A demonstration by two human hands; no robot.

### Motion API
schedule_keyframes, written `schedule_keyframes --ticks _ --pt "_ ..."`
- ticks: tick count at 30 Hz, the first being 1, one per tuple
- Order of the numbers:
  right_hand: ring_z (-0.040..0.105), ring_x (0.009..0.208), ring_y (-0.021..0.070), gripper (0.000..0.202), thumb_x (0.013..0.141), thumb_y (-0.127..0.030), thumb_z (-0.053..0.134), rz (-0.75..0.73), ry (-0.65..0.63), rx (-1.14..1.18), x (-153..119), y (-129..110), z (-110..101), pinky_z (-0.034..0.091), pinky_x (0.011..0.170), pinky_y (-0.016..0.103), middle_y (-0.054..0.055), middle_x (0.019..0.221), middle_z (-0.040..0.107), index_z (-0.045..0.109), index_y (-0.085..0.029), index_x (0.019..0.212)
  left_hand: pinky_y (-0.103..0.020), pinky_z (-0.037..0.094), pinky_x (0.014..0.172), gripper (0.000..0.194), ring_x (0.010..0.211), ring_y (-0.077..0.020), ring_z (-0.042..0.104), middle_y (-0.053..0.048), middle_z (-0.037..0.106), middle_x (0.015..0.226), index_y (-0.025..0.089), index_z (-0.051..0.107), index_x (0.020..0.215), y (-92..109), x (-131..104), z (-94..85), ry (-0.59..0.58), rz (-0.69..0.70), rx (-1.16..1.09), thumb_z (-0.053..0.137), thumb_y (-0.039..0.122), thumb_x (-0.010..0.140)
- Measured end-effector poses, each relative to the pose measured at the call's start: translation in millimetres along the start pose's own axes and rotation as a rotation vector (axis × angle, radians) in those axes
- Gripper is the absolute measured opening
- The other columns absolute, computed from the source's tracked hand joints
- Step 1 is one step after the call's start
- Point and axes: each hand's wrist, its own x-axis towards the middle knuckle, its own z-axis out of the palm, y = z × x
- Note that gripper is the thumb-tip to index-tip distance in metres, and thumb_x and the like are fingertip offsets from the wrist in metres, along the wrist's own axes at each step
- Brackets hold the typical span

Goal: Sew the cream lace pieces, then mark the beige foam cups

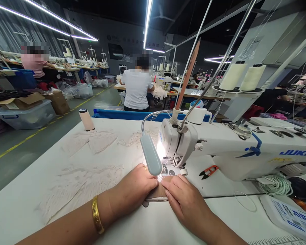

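Note:
At the front of the white sewing machine [178, 143], a small beige piece of fabric [156, 194] lies close to the needle area. My left hand [134, 187], a gold bangle on its wrist, grips the fabric's left side with the thumb on top. From the right, my right hand [182, 195] holds the same piece with its fingers bent and close together. A grey lamp head [151, 154] hides part of the left fingers and the needle. Pale lacy fabric pieces [84, 187] are spread on the table left of my left arm.
Red-handled thread snips [208, 172] lie right of the machine head. A thread cone [86, 119] stands at the table's far left corner. Coiled pale cord [275, 185] and a plastic box [290, 216] sit at right. Ahead, a person in white [136, 88] sits with their back to me.

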Motion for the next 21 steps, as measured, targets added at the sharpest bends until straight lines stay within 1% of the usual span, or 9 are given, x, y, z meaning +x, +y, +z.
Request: schedule_keyframes --ticks 4,7,9,14,17,19,21 --pt "0.055 0.078 0.0231 0.029 0.103 -0.008 0.045 0.029 -0.018 0.034 -0.6 0.9 -0.1 0.047 0.069 0.037 0.004 0.090 0.065 0.064 -0.021 0.119 -0.029 0.037 0.062 0.025 0.066 -0.0144 0.045 0.001 0.057 0.076 0.018 0.054 0.073 -1.0 4.0 1.1 0.064 0.006 -0.012 0.051 0.004 0.093" --pt "0.057 0.080 0.0235 0.028 0.104 -0.008 0.044 0.051 -0.031 0.045 -0.9 0.9 -0.1 0.047 0.071 0.037 0.004 0.090 0.065 0.064 -0.022 0.118 -0.029 0.036 0.061 0.029 0.063 -0.0140 0.041 0.001 0.052 0.072 0.019 0.051 0.071 -1.9 4.5 2.2 0.086 -0.032 -0.044 0.046 0.003 0.095" --pt "0.056 0.080 0.0237 0.027 0.104 -0.009 0.044 0.061 -0.035 0.047 -1.2 0.5 -0.1 0.046 0.069 0.037 0.004 0.090 0.065 0.064 -0.022 0.117 -0.029 0.035 0.059 0.031 0.062 -0.0143 0.040 0.001 0.050 0.071 0.019 0.053 0.071 -2.4 4.3 2.8 0.088 -0.040 -0.051 0.043 0.003 0.096" --pt "0.055 0.077 0.0236 0.028 0.104 -0.009 0.043 0.074 -0.037 0.027 -1.7 0.1 0.1 0.046 0.066 0.036 0.004 0.088 0.064 0.065 -0.022 0.117 -0.030 0.033 0.059 0.031 0.066 -0.0159 0.045 -0.001 0.053 0.073 0.018 0.065 0.081 -2.3 4.5 2.4 0.067 -0.017 -0.054 0.042 0.005 0.097" --pt "0.056 0.078 0.0239 0.028 0.103 -0.009 0.044 0.065 -0.023 0.013 -0.7 0.3 0.0 0.048 0.066 0.036 0.005 0.090 0.065 0.064 -0.021 0.119 -0.030 0.032 0.060 0.030 0.067 -0.0161 0.045 -0.001 0.053 0.073 0.018 0.064 0.078 -2.0 4.5 2.5 0.056 -0.007 -0.026 0.044 0.003 0.095" --pt "0.057 0.080 0.0240 0.032 0.102 -0.007 0.044 0.049 -0.014 0.006 0.1 0.2 -0.2 0.050 0.067 0.037 0.006 0.095 0.067 0.063 -0.020 0.125 -0.030 0.033 0.061 0.028 0.067 -0.0161 0.045 -0.001 0.055 0.074 0.018 0.061 0.075 -2.4 3.9 3.5 0.051 0.001 0.001 0.047 0.003 0.094" --pt "0.057 0.079 0.0236 0.036 0.101 -0.006 0.044 0.030 -0.017 -0.007 0.9 -0.1 -0.4 0.051 0.067 0.037 0.006 0.095 0.067 0.062 -0.020 0.129 -0.030 0.034 0.062 0.025 0.069 -0.0165 0.047 -0.002 0.058 0.078 0.017 0.059 0.074 -3.1 2.4 4.9 0.036 0.000 0.025 0.051 0.004 0.092"
